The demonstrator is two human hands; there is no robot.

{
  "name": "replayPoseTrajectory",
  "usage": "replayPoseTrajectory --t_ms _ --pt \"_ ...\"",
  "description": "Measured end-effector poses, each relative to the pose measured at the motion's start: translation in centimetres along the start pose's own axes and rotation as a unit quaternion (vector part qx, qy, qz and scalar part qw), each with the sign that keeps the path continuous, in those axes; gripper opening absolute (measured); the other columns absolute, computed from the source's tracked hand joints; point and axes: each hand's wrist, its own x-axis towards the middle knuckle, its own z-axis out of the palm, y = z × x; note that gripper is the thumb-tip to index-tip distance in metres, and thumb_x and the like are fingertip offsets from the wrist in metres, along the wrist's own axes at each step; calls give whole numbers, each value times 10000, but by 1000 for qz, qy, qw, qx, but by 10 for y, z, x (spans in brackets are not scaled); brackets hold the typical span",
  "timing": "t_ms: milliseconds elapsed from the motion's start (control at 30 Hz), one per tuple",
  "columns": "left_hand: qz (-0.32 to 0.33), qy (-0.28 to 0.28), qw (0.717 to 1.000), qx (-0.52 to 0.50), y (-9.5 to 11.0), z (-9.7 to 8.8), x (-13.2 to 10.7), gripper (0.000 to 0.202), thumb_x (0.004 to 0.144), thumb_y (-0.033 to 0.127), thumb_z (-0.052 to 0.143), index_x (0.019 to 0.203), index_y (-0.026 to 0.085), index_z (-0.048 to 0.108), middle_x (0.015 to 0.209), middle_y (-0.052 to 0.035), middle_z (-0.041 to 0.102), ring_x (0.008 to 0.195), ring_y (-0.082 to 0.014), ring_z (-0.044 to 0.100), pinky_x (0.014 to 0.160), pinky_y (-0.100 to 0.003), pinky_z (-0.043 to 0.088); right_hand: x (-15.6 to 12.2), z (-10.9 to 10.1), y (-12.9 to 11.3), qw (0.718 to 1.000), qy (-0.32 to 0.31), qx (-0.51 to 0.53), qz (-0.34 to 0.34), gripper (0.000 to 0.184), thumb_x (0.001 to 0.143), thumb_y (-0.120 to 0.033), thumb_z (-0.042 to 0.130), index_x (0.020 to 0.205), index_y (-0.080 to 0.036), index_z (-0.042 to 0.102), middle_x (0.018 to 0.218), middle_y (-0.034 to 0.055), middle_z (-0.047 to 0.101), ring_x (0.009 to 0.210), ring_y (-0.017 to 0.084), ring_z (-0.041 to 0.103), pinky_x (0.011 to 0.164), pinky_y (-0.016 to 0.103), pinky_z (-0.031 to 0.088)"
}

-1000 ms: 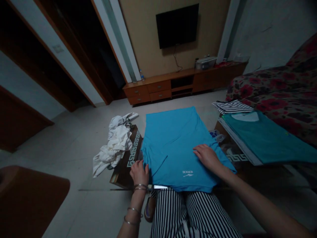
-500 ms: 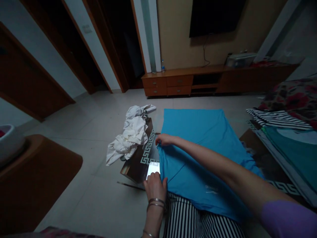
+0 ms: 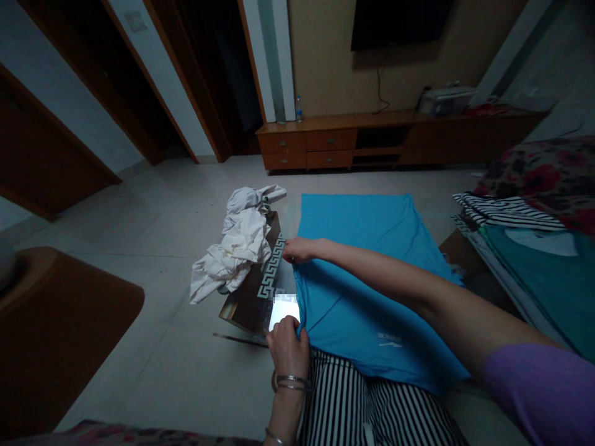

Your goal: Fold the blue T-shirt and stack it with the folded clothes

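- Two bare hands meet one blue shirt (image 3: 346, 303), spread over the glass-topped counter (image 3: 248, 300), its near edge draped against the person's striped trousers (image 3: 346, 399).
- The right hand (image 3: 300, 249) reaches across the body; its fingers are pinched together on the shirt's left edge, raising it slightly.
- The left hand (image 3: 288, 344) sits at the near-left corner, thumb against the cloth, beside a bright white rectangle (image 3: 284, 311); whether its fingers grip the fabric cannot be told.
- Judging by the drape, the cloth should be light, soft and limp, perhaps a little slippery, with nothing fragile except possible creasing.
- Edges and corners look the best holds; two spaced pinches along one side should limit sagging.
- Rumpled white clothes (image 3: 237, 241) lie to the left; a teal shirt (image 3: 530, 260) lies flat on the right.
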Motion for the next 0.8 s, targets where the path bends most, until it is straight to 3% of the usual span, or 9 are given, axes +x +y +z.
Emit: replayPoseTrajectory --t_ms 133,333,533,800 --pt "23 18 999 -29 9 -2 -4 77 813 126 508 826 193 543 839 -39 597 890 -225 536 835 -359 343 -40 0 20 998 52 25 -1 246 793 -98 520 956 -180 684 928 41 666 841 169 535 713 247 361" --pt "111 47 990 -79 37 -3 -15 93 818 114 506 839 194 549 854 -41 591 889 -216 526 843 -355 355 -117 16 40 983 147 105 41 204 779 -73 515 913 -153 646 957 46 630 956 179 490 824 254 334" --pt "188 -10 977 -104 70 13 -27 144 824 83 511 892 193 574 907 -46 582 908 -208 513 808 -338 385 -177 46 47 960 198 168 100 182 759 -58 519 879 -133 633 1040 76 591 1009 187 485 900 275 344" --pt "249 -66 955 -146 93 31 -37 210 852 53 479 981 171 595 933 -64 561 917 -194 508 827 -313 441 -217 74 58 936 238 220 140 143 780 -85 546 884 -142 627 1037 62 585 1027 170 493 939 270 347"
